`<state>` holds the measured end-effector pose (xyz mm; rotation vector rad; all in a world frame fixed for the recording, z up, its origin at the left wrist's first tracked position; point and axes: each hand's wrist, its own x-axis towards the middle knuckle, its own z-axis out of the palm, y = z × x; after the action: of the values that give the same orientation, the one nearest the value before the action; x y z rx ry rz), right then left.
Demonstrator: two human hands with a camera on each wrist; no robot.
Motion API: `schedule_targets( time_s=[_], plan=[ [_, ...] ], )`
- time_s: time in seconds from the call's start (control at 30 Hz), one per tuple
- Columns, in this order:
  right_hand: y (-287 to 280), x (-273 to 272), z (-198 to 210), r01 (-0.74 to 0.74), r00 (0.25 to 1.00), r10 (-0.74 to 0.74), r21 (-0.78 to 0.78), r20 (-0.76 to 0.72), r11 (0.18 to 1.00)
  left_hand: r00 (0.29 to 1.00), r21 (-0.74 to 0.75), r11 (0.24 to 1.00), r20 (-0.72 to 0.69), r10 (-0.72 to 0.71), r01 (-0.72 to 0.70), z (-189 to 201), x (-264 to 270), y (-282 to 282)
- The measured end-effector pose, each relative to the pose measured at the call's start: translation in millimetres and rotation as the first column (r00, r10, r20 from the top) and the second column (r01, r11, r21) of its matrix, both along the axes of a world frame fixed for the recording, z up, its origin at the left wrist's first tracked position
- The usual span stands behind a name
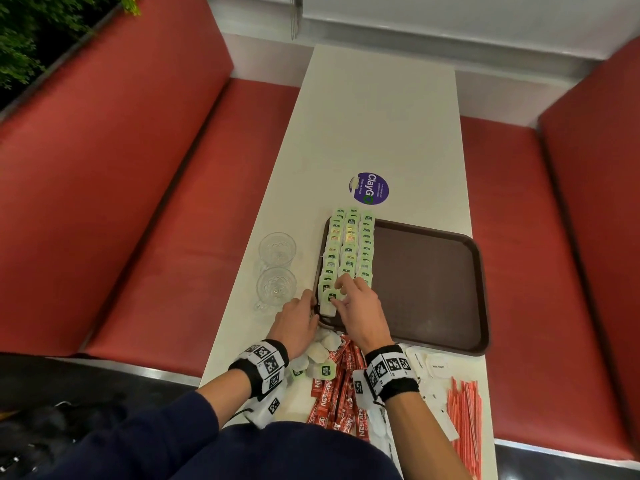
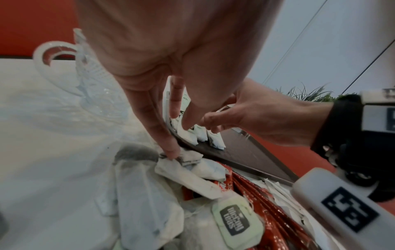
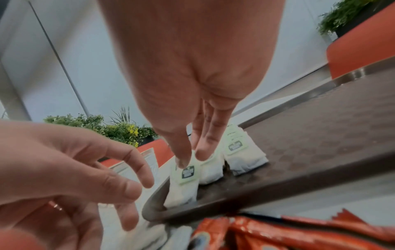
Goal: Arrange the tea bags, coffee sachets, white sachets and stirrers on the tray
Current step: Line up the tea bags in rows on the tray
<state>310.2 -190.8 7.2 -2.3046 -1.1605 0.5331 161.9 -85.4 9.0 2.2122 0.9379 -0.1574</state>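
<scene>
**Tea bags nearly ranked; the nearest one is being settled at the tray's corner**

Head view: three overlapping columns of tea bags (image 1: pixel 349 251) fill the left part of the brown tray (image 1: pixel 450 289), whose remaining floor is bare. The right hand (image 1: pixel 360 306) reaches over the near-left corner, fingers extended down onto the nearest tea bag (image 1: pixel 329 301). The left hand (image 1: pixel 298 320) sits at the tray's outer left edge, close to two glass cups (image 1: pixel 277 268). On the table (image 1: pixel 381 116) nearer the person lie loose tea bags (image 1: pixel 320 358), red coffee sachets (image 1: pixel 341 389), white sachets (image 1: pixel 440 367) and orange stirrers (image 1: pixel 464 417), none yet on the tray.

Left wrist view: the left hand's fingers (image 2: pixel 164 135) hang straight and relaxed, one fingertip touching a crumpled loose bag against the tray rim; nothing is gripped.

Right wrist view: the right thumb and fingers (image 3: pixel 205 143) are nearly straight, their tips pressing the green tag of the nearest bag, which leans into the tray's rounded corner. It is a press, not a pinch.

Risks, as I judge them: the overlapped columns look easy to disturb, so a sideways drag by the right fingertips could skew or topple a row. A bag's string may snag a finger and pull out when the hand lifts. The left hand, so close to the cups, could knock one.
</scene>
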Motion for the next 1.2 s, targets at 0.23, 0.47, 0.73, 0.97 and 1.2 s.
schedule_targets(
  time_s=[0.23, 0.47, 0.73, 0.97, 1.2],
  plan=[
    [0.4, -4.9, -17.4, -0.117, 0.974, 0.121, -0.031, 0.192, 0.993, 0.999, -0.008, 0.999, -0.024, -0.037, 0.037, -2.0, 3.4, -7.4],
    [10.2, -10.1, -27.9, -0.094, 0.961, 0.094, -0.011, 0.259, 0.996, 0.999, 0.014, 0.999, -0.014, -0.043, 0.044, -3.1, 2.6, -7.9],
    [15.4, -7.3, -31.4, -0.091, 0.965, 0.099, -0.047, 0.241, 0.995, 1.0, -0.004, 1.0, -0.006, -0.021, 0.021, -1.3, 1.1, -6.7],
    [21.0, -3.0, -30.8, -0.06, 0.965, 0.072, -0.057, 0.253, 0.997, 1.0, 0.006, 1.0, -0.01, -0.025, 0.025, -0.3, 1.8, -6.3],
    [27.1, -0.1, -26.2, -0.037, 0.965, 0.057, -0.085, 0.254, 0.996, 1.0, 0.023, 0.999, -0.013, -0.028, 0.029, 0.4, 2.0, -5.6]
  ],
)
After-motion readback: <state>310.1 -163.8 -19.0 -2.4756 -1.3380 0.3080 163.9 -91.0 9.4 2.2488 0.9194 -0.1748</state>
